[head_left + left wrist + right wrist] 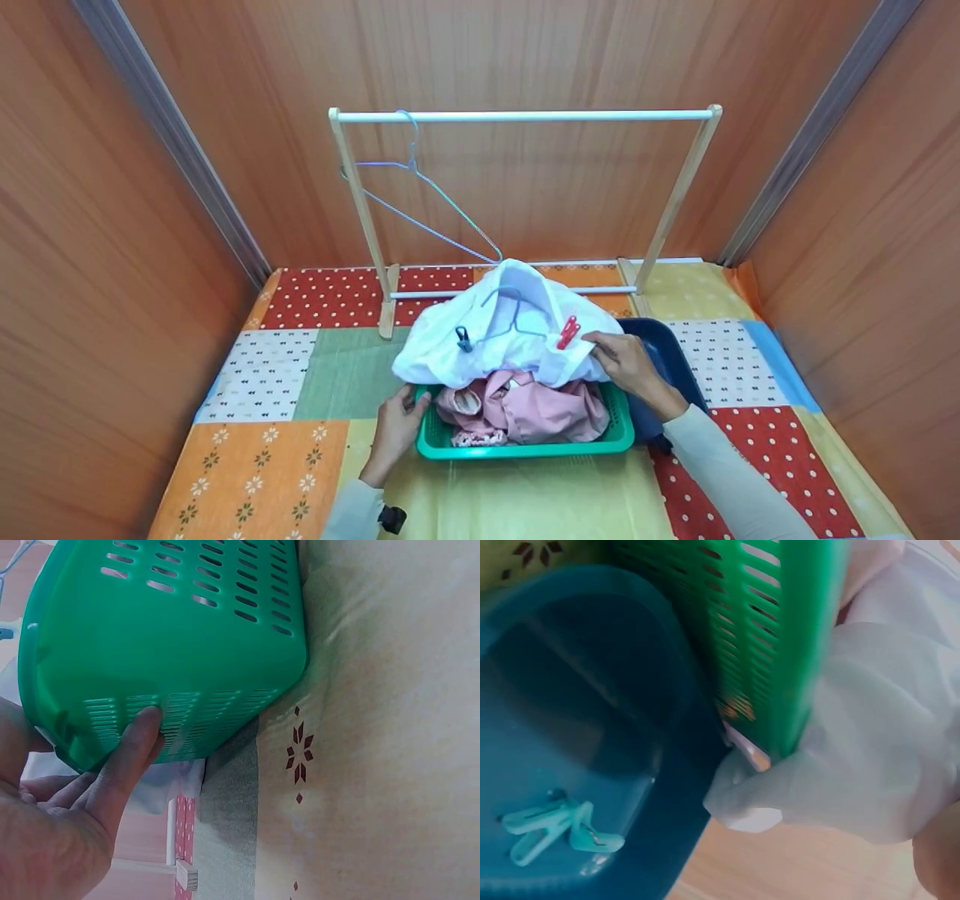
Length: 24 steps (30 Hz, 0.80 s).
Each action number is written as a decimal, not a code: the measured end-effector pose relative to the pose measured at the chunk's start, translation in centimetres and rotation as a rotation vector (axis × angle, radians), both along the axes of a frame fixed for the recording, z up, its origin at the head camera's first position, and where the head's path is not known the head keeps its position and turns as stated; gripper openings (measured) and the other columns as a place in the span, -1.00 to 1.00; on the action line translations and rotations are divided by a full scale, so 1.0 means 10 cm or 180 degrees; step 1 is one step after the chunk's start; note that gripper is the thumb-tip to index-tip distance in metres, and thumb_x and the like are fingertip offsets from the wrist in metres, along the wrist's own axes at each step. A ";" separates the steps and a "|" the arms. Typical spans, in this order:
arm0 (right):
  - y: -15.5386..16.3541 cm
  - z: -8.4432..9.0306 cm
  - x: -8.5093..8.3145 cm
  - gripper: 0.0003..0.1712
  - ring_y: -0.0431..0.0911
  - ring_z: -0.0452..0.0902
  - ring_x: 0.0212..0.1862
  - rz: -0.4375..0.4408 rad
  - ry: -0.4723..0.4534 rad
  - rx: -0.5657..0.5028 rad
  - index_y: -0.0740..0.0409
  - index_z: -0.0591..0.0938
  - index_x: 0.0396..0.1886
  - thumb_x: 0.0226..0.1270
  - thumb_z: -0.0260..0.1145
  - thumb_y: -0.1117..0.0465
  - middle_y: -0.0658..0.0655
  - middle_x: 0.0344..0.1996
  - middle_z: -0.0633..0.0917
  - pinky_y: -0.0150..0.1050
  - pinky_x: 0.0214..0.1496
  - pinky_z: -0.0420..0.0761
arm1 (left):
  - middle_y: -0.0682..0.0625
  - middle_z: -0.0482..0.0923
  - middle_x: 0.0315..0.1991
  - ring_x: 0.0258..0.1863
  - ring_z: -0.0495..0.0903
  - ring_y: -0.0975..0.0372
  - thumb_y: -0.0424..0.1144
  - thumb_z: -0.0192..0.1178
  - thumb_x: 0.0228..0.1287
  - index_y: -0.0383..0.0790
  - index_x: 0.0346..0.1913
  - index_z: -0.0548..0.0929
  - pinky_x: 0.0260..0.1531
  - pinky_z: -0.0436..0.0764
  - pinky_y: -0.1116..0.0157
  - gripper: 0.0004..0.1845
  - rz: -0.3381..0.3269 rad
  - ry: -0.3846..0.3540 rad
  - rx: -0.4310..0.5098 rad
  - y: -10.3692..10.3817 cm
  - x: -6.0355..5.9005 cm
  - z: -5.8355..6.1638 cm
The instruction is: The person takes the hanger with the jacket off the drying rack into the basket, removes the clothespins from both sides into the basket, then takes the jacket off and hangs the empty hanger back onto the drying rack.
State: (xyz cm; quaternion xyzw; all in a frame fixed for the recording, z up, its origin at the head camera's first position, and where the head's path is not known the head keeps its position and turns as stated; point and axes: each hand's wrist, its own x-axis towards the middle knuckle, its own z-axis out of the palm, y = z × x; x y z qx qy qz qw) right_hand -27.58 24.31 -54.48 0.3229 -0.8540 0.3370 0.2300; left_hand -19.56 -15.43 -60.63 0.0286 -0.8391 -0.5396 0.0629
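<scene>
A white garment [442,345] lies over the back of a green basket [525,451], with the hook of a blue hanger [516,311] showing on it. A dark clothespin [463,339] and a red clothespin [568,332] are on the garment, left and right of the hook. My right hand [626,364] pinches the garment's right edge beside the red clothespin. My left hand [399,424] grips the basket's left rim, one finger stretched along the slotted outer wall in the left wrist view. Pink clothing [547,412] fills the basket's front part.
Behind stands a drying rack [525,116] with another wire hanger [450,202] hooked at its left end. A dark blue tub [660,349] sits against the basket's right side, holding teal clothespins [547,829]. Wooden panels enclose the patchwork-covered surface on three sides.
</scene>
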 end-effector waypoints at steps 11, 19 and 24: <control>0.01 -0.20 0.04 -0.72 -0.02 0.75 -0.18 -0.0061 -0.0064 0.0057 0.13 0.76 -0.17 0.17 0.34 0.48 0.12 -0.24 0.81 -0.02 -0.17 0.69 | -0.28 0.69 -0.01 -0.01 0.70 -0.04 -0.20 0.16 0.43 -0.38 0.05 0.64 -0.06 0.68 0.03 -0.68 -0.0028 0.0058 -0.0026 -0.03 0.03 -0.03; 0.00 -0.22 0.05 -0.72 -0.03 0.75 -0.15 -0.0070 -0.0168 0.0084 0.12 0.76 -0.13 0.22 0.31 0.45 0.11 -0.20 0.81 -0.05 -0.11 0.70 | -0.29 0.68 0.01 -0.05 0.71 -0.03 -0.24 0.15 0.38 -0.44 0.19 0.57 -0.16 0.71 0.12 -0.58 0.0063 -0.0228 -0.0021 -0.18 0.04 0.05; 0.00 -0.23 0.06 -0.72 -0.02 0.75 -0.15 -0.0052 -0.0144 0.0056 0.13 0.75 -0.13 0.20 0.32 0.46 0.12 -0.21 0.81 -0.05 -0.11 0.70 | -0.25 0.72 -0.09 -0.16 0.73 0.00 -0.29 0.08 0.38 -0.41 0.12 0.62 -0.32 0.68 0.25 -0.65 0.0620 -0.0226 -0.0071 -0.31 0.03 0.16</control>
